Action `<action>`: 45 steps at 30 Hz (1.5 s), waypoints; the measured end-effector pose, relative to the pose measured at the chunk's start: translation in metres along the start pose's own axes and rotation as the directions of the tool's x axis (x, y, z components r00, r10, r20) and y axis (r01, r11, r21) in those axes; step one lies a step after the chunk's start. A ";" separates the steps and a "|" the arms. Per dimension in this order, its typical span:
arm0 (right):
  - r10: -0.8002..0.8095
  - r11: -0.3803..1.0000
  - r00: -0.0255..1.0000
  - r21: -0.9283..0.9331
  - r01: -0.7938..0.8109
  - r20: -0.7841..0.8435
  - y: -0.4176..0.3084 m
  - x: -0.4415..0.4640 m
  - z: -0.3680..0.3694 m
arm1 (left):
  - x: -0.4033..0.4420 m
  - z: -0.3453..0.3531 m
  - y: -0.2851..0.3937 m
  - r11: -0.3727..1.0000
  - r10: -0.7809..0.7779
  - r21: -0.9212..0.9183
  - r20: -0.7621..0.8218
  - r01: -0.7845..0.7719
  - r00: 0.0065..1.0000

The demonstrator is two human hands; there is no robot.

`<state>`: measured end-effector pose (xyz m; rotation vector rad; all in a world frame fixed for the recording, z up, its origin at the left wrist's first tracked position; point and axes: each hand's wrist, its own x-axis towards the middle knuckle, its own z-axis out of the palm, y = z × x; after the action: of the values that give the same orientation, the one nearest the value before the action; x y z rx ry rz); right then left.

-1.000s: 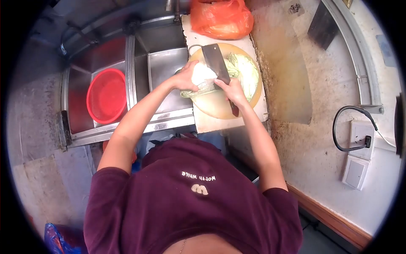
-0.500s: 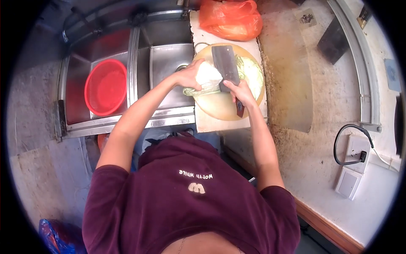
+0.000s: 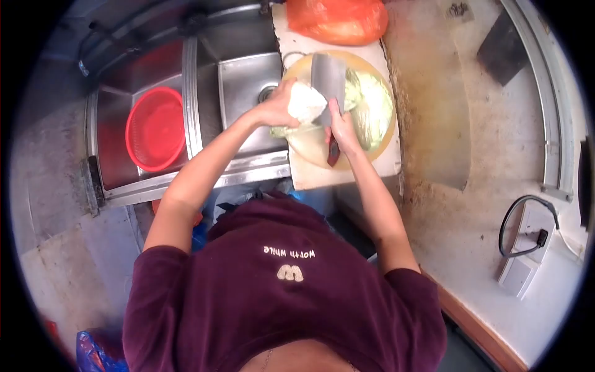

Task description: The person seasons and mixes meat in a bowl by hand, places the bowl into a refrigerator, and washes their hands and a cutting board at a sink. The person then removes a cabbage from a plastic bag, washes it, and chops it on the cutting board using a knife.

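Note:
My left hand is closed around a pale piece of cabbage at the left side of the round cutting board. Its cut face looks white, and green leaf edges show below my fingers. In my right hand is a cleaver, gripped where the blade meets the brown handle. The broad blade points away from me, close against the right side of the held piece; whether it touches cannot be made out. Another chunk of cabbage lies on the board to the right of the blade.
Left of the board is a steel double sink, with a red basin in its left bowl. An orange plastic bag sits behind the board. To the right, a stained surface and a wall socket with a plugged cable are visible.
The cleaver's handle has swung left, toward the held cabbage, and my right hand has moved left with it. More of the right chunk shows. My left hand keeps its hold.

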<state>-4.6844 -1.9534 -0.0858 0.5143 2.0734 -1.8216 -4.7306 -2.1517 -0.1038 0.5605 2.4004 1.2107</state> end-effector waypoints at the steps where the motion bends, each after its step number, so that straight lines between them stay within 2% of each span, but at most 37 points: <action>1: 0.003 1.000 1.000 0.013 -0.003 -0.021 0.006 -0.006 0.000 | -0.004 0.007 0.002 1.000 -0.022 -0.016 0.015 0.023 1.000; 3: -0.040 0.998 0.998 0.037 0.042 -0.048 0.001 -0.004 0.011 | 0.000 0.001 0.004 0.998 -0.050 -0.022 0.004 0.050 0.999; 7: 0.010 0.997 1.000 -0.078 -0.010 0.002 -0.011 -0.009 0.001 | -0.002 -0.003 0.008 0.998 -0.056 -0.032 0.026 0.057 0.998; 10: -0.088 0.984 0.995 -0.159 0.080 -0.041 -0.005 -0.011 -0.006 | -0.002 0.002 0.003 1.000 -0.027 0.006 -0.030 0.027 0.999; 13: -0.120 0.967 0.991 -0.231 0.102 -0.066 -0.005 -0.022 -0.011 | -0.015 0.001 0.020 0.976 0.069 0.213 -0.167 -0.033 0.983; 14: -0.111 0.969 0.990 -0.229 0.088 -0.089 -0.005 -0.026 -0.012 | -0.027 0.001 0.035 0.927 0.160 0.369 -0.229 -0.067 0.960; 17: -0.112 0.973 0.988 -0.213 0.088 -0.103 -0.001 -0.029 -0.015 | -0.034 0.018 0.060 0.805 0.435 0.532 -0.231 -0.262 0.870; 18: -0.108 0.978 0.989 -0.189 0.087 -0.102 -0.003 -0.030 -0.014 | -0.031 0.027 0.067 0.799 0.441 0.565 -0.319 -0.205 0.839; 21: -0.136 0.981 0.986 -0.155 0.120 -0.095 -0.002 -0.032 -0.016 | -0.022 0.034 0.073 0.797 0.312 0.601 -0.316 -0.066 0.896; 25: -0.268 0.950 0.957 -0.195 0.243 -0.112 0.006 -0.037 -0.030 | -0.016 0.039 0.053 0.815 0.442 0.552 -0.394 -0.176 0.806; 30: -0.198 0.941 0.980 -0.284 0.182 -0.032 -0.003 -0.040 -0.053 | -0.020 0.041 0.031 0.820 0.551 0.473 -0.500 -0.323 0.668; 32: -0.180 0.925 0.984 -0.340 0.172 0.007 -0.016 -0.042 -0.056 | -0.022 0.041 0.029 0.860 0.496 0.396 -0.493 -0.323 0.715; 33: -0.118 0.920 0.991 -0.369 0.131 0.057 -0.024 -0.040 -0.059 | -0.022 0.039 0.029 0.877 0.468 0.360 -0.488 -0.319 0.736; 35: 0.025 0.901 0.988 -0.431 0.044 0.152 -0.038 -0.033 -0.070 | -0.023 0.036 0.031 0.875 0.473 0.353 -0.473 -0.331 0.744; 39: 0.123 0.856 0.964 -0.517 0.017 0.234 -0.062 -0.025 -0.066 | -0.019 0.035 0.026 0.864 0.498 0.353 -0.502 -0.358 0.707; 42: 0.004 0.870 0.994 -0.490 0.049 0.105 -0.040 -0.023 -0.042 | -0.014 0.036 0.019 0.896 0.439 0.319 -0.526 -0.309 0.728; 43: -0.040 0.895 0.994 -0.438 0.082 0.103 -0.033 -0.026 -0.034 | -0.013 0.034 0.020 0.892 0.445 0.326 -0.526 -0.312 0.725; 45: -0.148 0.967 0.989 -0.208 0.150 0.026 -0.002 -0.028 -0.015 | -0.014 0.036 0.022 0.888 0.453 0.333 -0.523 -0.317 0.722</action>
<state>-4.6605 -1.9405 -0.0688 0.3002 2.3186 -1.6499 -4.6963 -2.1232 -0.1035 0.9079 3.0882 1.4651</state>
